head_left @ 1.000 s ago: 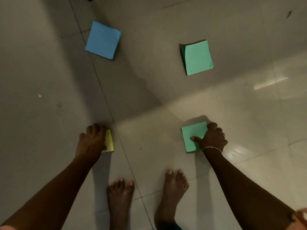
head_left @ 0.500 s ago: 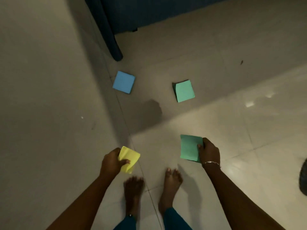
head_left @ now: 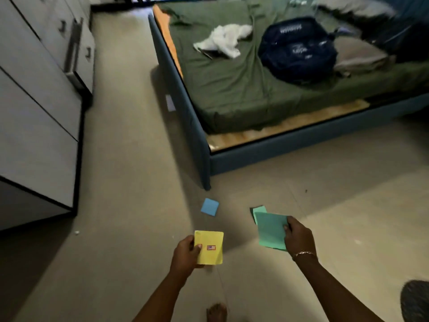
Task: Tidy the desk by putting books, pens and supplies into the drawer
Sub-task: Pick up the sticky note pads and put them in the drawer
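Observation:
My left hand (head_left: 185,253) grips a yellow sticky-note pad (head_left: 210,247) with a small red label, held above the floor. My right hand (head_left: 298,237) pinches the right edge of a green sticky-note pad (head_left: 270,230), also lifted. On the tiled floor lies a blue pad (head_left: 209,206) near the bed corner. A second green pad (head_left: 258,209) lies on the floor, partly hidden behind the held one.
A grey drawer unit (head_left: 39,108) with handles stands along the left. A blue-framed bed (head_left: 202,145) with green sheet, a dark backpack (head_left: 298,49) and white cloth (head_left: 224,39) fills the upper right. My bare foot (head_left: 216,312) shows at the bottom. A dark round object (head_left: 415,300) sits at bottom right.
I have stood up from the floor, lifting the yellow pad in my left hand and a green pad in my right; the view rose to show the bed and drawers.

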The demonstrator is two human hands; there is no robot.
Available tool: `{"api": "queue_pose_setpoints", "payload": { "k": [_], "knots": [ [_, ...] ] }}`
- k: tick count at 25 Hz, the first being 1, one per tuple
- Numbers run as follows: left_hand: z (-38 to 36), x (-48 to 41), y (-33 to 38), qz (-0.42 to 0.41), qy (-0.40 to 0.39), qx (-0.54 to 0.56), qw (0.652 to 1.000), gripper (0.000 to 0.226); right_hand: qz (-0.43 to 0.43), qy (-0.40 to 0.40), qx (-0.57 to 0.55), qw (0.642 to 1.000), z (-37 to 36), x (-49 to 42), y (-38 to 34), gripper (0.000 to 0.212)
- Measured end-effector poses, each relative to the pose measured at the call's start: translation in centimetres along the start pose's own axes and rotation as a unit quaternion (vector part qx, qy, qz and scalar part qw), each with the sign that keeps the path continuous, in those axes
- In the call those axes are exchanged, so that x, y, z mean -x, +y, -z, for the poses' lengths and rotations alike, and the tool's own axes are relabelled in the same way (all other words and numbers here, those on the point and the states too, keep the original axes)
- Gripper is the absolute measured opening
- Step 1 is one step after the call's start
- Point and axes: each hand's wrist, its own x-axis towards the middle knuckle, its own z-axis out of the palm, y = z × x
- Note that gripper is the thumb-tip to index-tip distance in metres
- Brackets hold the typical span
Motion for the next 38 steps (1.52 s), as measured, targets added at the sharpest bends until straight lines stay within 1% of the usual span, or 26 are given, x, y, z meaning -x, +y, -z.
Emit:
{"api": "queue_pose_setpoints", "payload": {
  "k": [2,5,8,10,13,16,19,22,24,26,28,30,32,33,35,37,38],
  "knots": [
    [3.6,3.5,2.7,-0.034,0.031,0.013,0.999,0.010,0.048,0.021,-0.016,0.998,2.9,2.5,-4.2,0.024],
    [8.5,8.5,4.8,-0.070,0.094,0.025,0.993,0.009,0.117,0.039,-0.033,0.992,5.0,5.8,-8.7,0.026],
    [12.5,14.3,4.3,-0.091,0.149,0.060,0.983,0.009,0.176,0.036,-0.036,0.983,5.4,9.4,-11.4,0.027],
    [14.9,18.9,2.6,-0.091,0.193,0.087,0.973,0.010,0.214,0.025,-0.051,0.975,4.9,12.6,-13.2,0.027],
    [17.9,26.2,-0.9,-0.064,0.260,0.139,0.954,0.010,0.265,-0.019,-0.087,0.960,3.0,18.4,-15.8,0.023],
    [20.5,33.5,-4.5,-0.030,0.312,0.181,0.932,0.014,0.313,-0.098,-0.083,0.941,0.0,24.7,-18.8,0.017],
    [23.6,40.4,-8.7,-0.025,0.377,0.219,0.900,0.016,0.367,-0.162,-0.079,0.912,-3.2,31.7,-23.0,0.015],
    [27.0,46.2,-12.4,-0.009,0.439,0.240,0.866,0.015,0.417,-0.201,-0.079,0.883,-6.8,38.3,-27.4,0.017],
    [29.9,50.0,-15.5,-0.002,0.493,0.247,0.834,0.012,0.457,-0.249,-0.076,0.851,-10.2,43.4,-31.0,0.021],
    [33.0,53.9,-18.7,0.013,0.554,0.247,0.795,0.010,0.496,-0.299,-0.065,0.813,-13.8,49.6,-34.7,0.021],
    [35.7,57.0,-21.0,0.039,0.597,0.246,0.762,0.009,0.514,-0.339,-0.084,0.783,-16.1,55.3,-37.8,0.019],
    [37.7,60.8,-24.2,0.064,0.642,0.263,0.717,0.009,0.525,-0.397,-0.092,0.747,-19.4,61.6,-40.4,0.022],
    [39.3,64.5,-27.0,0.093,0.680,0.268,0.677,0.012,0.529,-0.448,-0.092,0.714,-22.0,67.0,-42.1,0.023],
    [40.0,66.4,-28.7,0.105,0.697,0.267,0.657,0.010,0.532,-0.472,-0.086,0.698,-23.1,69.8,-42.6,0.023],
    [40.9,69.7,-31.9,0.132,0.729,0.274,0.613,0.012,0.535,-0.509,-0.067,0.672,-25.1,74.7,-43.1,0.020],
    [41.3,72.4,-34.3,0.168,0.747,0.279,0.580,0.010,0.541,-0.537,-0.042,0.646,-26.6,78.6,-43.0,0.015],
    [41.3,73.5,-35.3,0.195,0.751,0.277,0.568,0.019,0.547,-0.545,-0.025,0.635,-27.1,80.2,-42.7,0.014]
  ]
}}
